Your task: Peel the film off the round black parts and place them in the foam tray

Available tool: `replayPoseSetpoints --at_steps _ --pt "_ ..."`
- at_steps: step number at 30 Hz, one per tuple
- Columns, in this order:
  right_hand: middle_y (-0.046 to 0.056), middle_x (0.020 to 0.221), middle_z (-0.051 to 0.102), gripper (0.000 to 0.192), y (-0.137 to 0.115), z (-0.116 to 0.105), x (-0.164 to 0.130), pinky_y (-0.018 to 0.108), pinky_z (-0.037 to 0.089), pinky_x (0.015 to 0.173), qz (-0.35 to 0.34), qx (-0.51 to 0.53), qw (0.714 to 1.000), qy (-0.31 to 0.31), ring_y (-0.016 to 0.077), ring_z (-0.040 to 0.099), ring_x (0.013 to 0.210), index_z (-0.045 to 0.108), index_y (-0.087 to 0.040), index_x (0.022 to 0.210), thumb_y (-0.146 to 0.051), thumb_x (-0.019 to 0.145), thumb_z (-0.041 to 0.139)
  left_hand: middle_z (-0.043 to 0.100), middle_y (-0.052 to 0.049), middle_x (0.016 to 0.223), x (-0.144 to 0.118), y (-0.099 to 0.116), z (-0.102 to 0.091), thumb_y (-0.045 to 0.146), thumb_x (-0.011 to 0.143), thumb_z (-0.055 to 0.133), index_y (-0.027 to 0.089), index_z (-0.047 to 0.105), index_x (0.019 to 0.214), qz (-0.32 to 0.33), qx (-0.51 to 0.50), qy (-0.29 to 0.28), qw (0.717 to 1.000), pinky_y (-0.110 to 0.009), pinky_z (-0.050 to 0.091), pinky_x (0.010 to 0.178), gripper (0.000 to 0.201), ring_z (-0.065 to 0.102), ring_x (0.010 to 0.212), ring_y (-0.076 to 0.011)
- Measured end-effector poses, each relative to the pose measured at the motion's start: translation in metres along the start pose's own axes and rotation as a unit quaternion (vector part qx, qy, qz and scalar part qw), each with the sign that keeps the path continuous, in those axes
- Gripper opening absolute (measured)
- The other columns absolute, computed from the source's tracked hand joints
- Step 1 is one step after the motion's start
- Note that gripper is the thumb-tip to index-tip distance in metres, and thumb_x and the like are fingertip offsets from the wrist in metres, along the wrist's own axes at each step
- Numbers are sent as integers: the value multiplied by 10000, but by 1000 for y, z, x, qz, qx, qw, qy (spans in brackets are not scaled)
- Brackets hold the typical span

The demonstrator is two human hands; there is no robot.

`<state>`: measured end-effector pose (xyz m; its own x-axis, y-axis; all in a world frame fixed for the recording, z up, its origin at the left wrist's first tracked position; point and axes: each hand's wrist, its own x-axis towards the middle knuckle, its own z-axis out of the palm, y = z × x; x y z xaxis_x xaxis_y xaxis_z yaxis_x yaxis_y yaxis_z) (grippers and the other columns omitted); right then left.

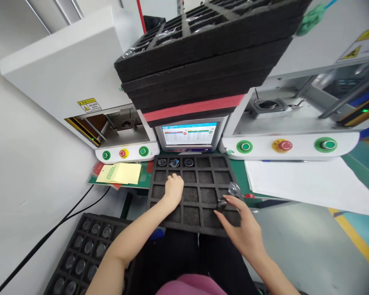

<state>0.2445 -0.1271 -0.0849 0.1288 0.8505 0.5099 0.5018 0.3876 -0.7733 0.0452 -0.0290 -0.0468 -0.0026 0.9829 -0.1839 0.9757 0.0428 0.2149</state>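
A black foam tray with square pockets lies in front of me at the bench edge. Three small round parts sit in its far row of pockets; the other pockets look bare. My left hand rests on the tray's left-middle pockets with fingers curled, and I cannot see anything in it. My right hand is at the tray's right edge, its fingertips pinching a small dark part in a clear wrapper.
A tall stack of black foam trays sits above a small lit screen. White machines with green and red buttons stand left and right. A yellow sheet lies left. Another tray filled with round parts is low left. White paper lies right.
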Motion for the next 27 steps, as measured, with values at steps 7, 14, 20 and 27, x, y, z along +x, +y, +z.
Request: replayPoseSetpoints --at_steps 7,14,20,27 --pt "91 1077 675 276 40 28 47 474 563 884 -32 -2 987 -160 264 662 1020 621 -203 1110 -368 889 624 687 -30 849 11 -17 -7 188 937 555 117 638 981 -22 -156 55 986 -290 564 715 118 675 772 -139" --pt "67 1045 673 281 53 66 91 433 543 887 -42 5 959 -280 202 655 977 642 -142 1067 -387 929 626 689 -50 830 -7 -20 25 152 818 629 162 613 843 -27 -235 139 962 -328 541 765 31 673 820 -198" --pt "51 983 697 273 84 20 135 361 584 791 19 -23 969 -244 163 684 853 647 -140 1047 -378 915 654 679 -58 969 6 -44 17 129 740 659 186 623 860 31 -254 164 953 -351 509 908 138 634 979 -212" --pt "28 918 649 222 163 -83 278 325 558 735 169 -215 961 -25 143 643 789 633 -128 1006 -340 957 590 701 -58 870 58 -120 -13 240 779 517 193 634 816 19 -255 209 944 -353 556 804 131 664 803 -200"
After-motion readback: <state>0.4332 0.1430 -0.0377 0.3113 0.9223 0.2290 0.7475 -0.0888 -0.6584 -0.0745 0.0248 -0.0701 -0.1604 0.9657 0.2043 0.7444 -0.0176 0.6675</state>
